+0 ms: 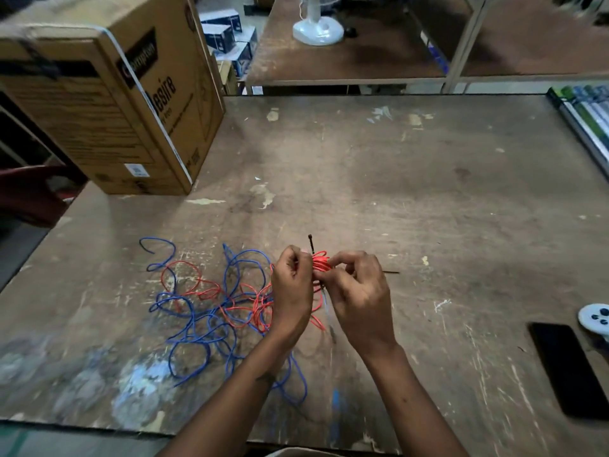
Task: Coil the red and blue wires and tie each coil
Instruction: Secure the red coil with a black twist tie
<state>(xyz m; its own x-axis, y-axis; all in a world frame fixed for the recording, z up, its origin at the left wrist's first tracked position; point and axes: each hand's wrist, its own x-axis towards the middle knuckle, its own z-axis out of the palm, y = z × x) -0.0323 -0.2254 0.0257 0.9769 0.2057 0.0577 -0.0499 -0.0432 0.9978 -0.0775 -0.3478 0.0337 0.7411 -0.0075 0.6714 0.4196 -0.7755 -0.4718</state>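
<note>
A small coil of red wire (pixel 321 263) sits between my two hands above the worn wooden table (pixel 412 199). My left hand (pixel 291 288) grips the coil from the left, and my right hand (pixel 357 291) pinches it from the right. A thin black tie (pixel 310 244) sticks up from behind the coil, and its other end pokes out to the right of my right hand. Loose red wire (pixel 197 278) trails left from the coil into a tangle with the blue wire (pixel 197 328), which lies in uncoiled loops on the table to the left of my forearms.
A large cardboard box (pixel 108 103) stands at the table's back left. A black phone (pixel 568 367) and a white round device (pixel 596 318) lie at the right edge. Long packaged tubes (pixel 586 120) lie at the back right. A white fan base (pixel 318 29) stands on the far table.
</note>
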